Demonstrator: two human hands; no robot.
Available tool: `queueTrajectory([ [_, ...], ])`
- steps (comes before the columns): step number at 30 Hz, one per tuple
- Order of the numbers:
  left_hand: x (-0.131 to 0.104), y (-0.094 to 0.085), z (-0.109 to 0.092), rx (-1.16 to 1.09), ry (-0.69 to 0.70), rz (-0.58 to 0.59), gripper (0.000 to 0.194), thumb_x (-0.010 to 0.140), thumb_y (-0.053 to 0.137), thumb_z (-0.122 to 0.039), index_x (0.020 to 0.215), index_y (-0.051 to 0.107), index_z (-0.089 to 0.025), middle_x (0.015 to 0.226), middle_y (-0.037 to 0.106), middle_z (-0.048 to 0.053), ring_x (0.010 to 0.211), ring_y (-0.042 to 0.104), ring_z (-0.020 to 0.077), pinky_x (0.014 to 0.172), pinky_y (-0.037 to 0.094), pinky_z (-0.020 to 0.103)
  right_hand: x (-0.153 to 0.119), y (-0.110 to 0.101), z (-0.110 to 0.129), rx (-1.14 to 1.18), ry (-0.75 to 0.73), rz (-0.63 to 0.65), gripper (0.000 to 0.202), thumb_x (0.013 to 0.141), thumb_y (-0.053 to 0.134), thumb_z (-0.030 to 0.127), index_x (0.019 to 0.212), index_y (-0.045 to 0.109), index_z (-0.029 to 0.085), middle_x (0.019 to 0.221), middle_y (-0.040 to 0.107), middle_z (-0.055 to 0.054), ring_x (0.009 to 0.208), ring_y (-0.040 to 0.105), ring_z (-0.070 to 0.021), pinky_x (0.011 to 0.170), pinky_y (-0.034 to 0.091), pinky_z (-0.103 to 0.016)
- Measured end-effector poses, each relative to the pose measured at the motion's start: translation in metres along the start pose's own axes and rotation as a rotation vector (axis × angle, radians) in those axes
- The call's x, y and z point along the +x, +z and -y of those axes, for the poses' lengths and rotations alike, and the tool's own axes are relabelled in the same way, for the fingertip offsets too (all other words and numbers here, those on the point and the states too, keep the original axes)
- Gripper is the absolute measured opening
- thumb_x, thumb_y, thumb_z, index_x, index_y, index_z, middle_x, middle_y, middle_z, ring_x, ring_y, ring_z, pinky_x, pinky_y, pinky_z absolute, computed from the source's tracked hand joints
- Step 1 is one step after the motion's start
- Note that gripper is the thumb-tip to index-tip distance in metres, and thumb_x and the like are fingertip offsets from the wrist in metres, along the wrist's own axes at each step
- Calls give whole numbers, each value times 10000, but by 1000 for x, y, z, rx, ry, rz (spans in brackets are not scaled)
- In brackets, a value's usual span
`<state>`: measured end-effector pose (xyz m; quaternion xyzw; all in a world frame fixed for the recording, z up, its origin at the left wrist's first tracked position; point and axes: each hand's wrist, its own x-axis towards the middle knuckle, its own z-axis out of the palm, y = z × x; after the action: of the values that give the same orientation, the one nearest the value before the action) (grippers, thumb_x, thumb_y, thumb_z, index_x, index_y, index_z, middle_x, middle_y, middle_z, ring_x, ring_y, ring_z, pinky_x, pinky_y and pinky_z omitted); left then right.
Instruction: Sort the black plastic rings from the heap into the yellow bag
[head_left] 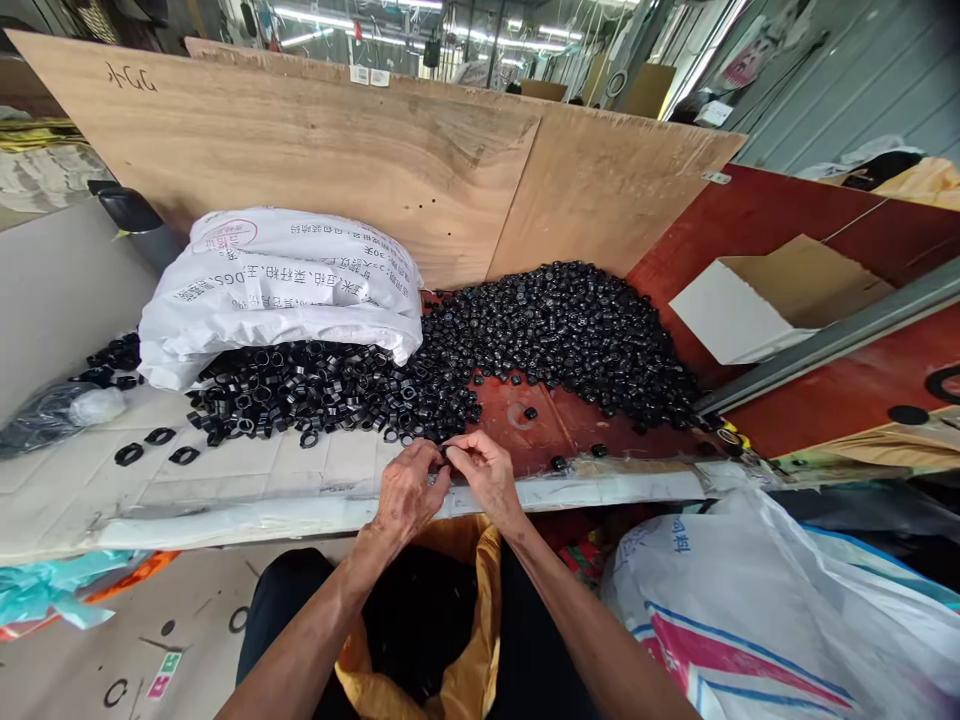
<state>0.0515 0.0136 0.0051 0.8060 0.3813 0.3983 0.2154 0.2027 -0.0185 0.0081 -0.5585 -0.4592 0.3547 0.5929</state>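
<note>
At the front edge of the bench, my left hand (407, 492) and my right hand (486, 478) meet, fingers pinched together. Between the fingertips shows a small black plastic part (443, 453), mostly hidden, so I cannot tell whether it is one piece or two. Just beyond my left hand spreads a heap of black plastic rings (300, 390). A larger pile of small black caps (559, 325) rises beyond my right hand. Below my wrists, between the knees, an open yellow sack (487, 600) holds dark contents.
A stuffed white woven sack (292, 290) lies on the rings, against a plywood board (360, 150). Loose rings (184, 456) lie at the left. An open carton (757, 300) and a metal bar (832, 335) are at the right. A white bag (697, 590) stands below right.
</note>
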Motion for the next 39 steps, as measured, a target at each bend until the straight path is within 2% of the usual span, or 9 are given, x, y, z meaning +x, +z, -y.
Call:
queueTrajectory([
  [6,1,-1,6,-434,-141,-12,168,874,678,-167,1022,621,-223,1028,641,22,860,702,151,793,626,290,-1,-3,3,94,65,33,210,788,794,400,748,702,215,1022,761,-67,834,719,-213,731,631,-334],
  [10,-1,3,14,-639,-196,-17,201,895,726,-261,1084,669,-223,1090,650,35,883,737,153,828,654,317,-4,-3,5,110,50,39,190,786,808,371,877,729,224,939,752,-37,765,711,-186,737,633,-316],
  [13,-3,3,16,-626,-184,-20,192,912,737,-308,1077,707,-213,1120,693,61,949,737,175,865,647,333,-4,-4,4,73,35,56,234,799,790,344,1000,752,231,886,743,-24,729,710,-178,730,627,-309],
  [19,-4,-2,16,-538,-75,-68,173,935,737,-303,1083,754,-215,1119,745,79,1049,728,199,971,611,378,-5,-6,2,-59,-101,89,177,846,705,331,979,765,231,1068,731,-75,935,712,-222,765,623,-322],
  [24,-4,-2,16,-517,-23,-66,175,959,711,-300,1105,766,-220,1147,750,90,1071,733,202,970,612,376,-6,-4,1,-88,-140,84,167,883,683,363,957,744,227,1035,729,-77,885,717,-213,758,613,-319],
  [28,-4,-4,13,-536,-29,-70,167,951,718,-266,1104,765,-220,1136,753,85,1053,733,198,965,606,364,-5,-2,-1,-137,-96,106,195,927,663,406,882,695,219,805,687,-14,587,634,-145,590,549,-272],
  [33,-3,-7,9,-548,-56,5,157,957,696,-249,1088,777,-224,1128,760,88,1075,719,211,1008,579,388,-5,2,-3,-389,-221,-25,437,961,614,440,595,504,228,541,457,47,520,446,-118,560,441,-253],
  [36,-3,-5,10,-578,-99,-3,169,945,712,-264,1094,777,-219,1133,756,92,1063,724,213,991,586,379,-9,1,-3,-325,-190,-17,219,942,645,424,885,673,214,629,547,42,518,475,-121,547,458,-252],
  [39,-4,-3,13,-602,-140,-48,188,926,737,-283,1098,775,-219,1128,753,88,1032,730,207,947,603,362,-13,-2,-1,-249,-179,107,279,958,624,399,1160,693,219,851,681,-23,607,595,-145,606,525,-277],
])
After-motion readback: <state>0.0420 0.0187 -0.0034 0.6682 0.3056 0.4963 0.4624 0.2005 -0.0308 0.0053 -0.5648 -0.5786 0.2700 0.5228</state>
